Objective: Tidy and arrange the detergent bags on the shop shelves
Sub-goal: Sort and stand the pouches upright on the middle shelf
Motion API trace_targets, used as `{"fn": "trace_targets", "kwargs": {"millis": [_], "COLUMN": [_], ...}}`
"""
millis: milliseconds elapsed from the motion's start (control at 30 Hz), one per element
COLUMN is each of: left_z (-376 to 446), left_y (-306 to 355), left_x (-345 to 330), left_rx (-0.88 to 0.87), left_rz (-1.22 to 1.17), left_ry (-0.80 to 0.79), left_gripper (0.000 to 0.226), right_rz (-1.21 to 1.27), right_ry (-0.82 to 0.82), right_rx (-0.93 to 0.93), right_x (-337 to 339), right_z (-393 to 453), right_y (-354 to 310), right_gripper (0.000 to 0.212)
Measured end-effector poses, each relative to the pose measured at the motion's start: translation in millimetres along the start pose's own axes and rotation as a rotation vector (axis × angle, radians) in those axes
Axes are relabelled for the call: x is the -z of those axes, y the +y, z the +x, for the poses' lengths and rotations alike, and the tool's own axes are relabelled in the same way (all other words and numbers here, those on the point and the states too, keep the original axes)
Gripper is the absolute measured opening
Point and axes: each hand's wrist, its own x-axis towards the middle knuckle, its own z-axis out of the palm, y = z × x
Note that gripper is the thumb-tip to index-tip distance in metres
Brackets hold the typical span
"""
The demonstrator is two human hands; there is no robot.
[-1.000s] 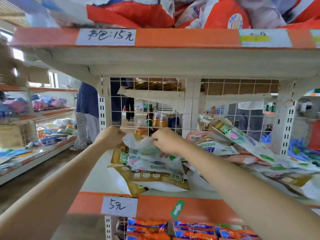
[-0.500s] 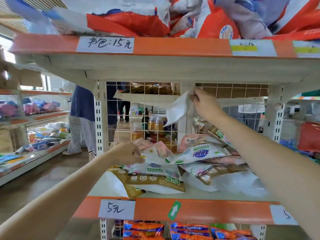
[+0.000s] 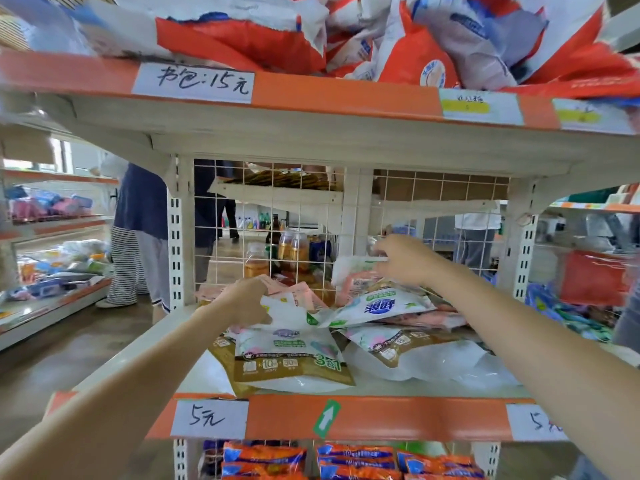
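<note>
Middle shelf (image 3: 346, 419): detergent bags (image 3: 291, 355) heaped loosely. My left hand (image 3: 247, 301) pinches one bag's corner; my right hand (image 3: 403, 259) grips another at the back. Soft, slippery pouches, I judge; best held by the edges.

Shop: price-tagged shelves (image 3: 311, 417) of goods.

The detergent bags (image 3: 291, 355) on the middle shelf (image 3: 381, 419) are seen to be of glossy, crinkled plastic film, white with gold bands, and light is reflected from their smooth faces. The shelf is made of cream-painted metal with a matt orange front strip, on which matt white paper price labels (image 3: 207, 419) are stuck. A thin white-coated wire grid (image 3: 263, 209) is fitted at the back, and glossy plastic bottles (image 3: 292, 249) are seen behind it.
</note>
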Motion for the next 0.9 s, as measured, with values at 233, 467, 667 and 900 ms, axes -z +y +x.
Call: {"fn": "trace_targets", "kwargs": {"millis": [233,467,667,900], "left_z": [-6.9,-24.9,-15.5,-30.3], "left_y": [-24.7,-20.1,-24.3,-12.5], "left_x": [23.2,50.5,27.9,14.7], "left_rx": [0.049,-0.048,0.021,-0.222], "left_rz": [-0.749,-1.024,-0.953,-0.052], "left_ry": [0.453,0.579,0.277,-0.221], "left_gripper": [0.04,0.014,0.048,0.062], "right_rz": [0.042,0.688,1.053,0.527], "right_ry": [-0.267,-0.232,0.077,0.178], "right_rx": [0.253,0.057,-0.242,-0.593], "right_x": [-18.5,-30.6,-8.1,-1.8], "right_z": [-12.2,7.1,16.0,0.4], "right_y": [-69.9,-71.9,-35.7,54.4], "right_gripper": [0.054,0.014,0.006,0.018]}}
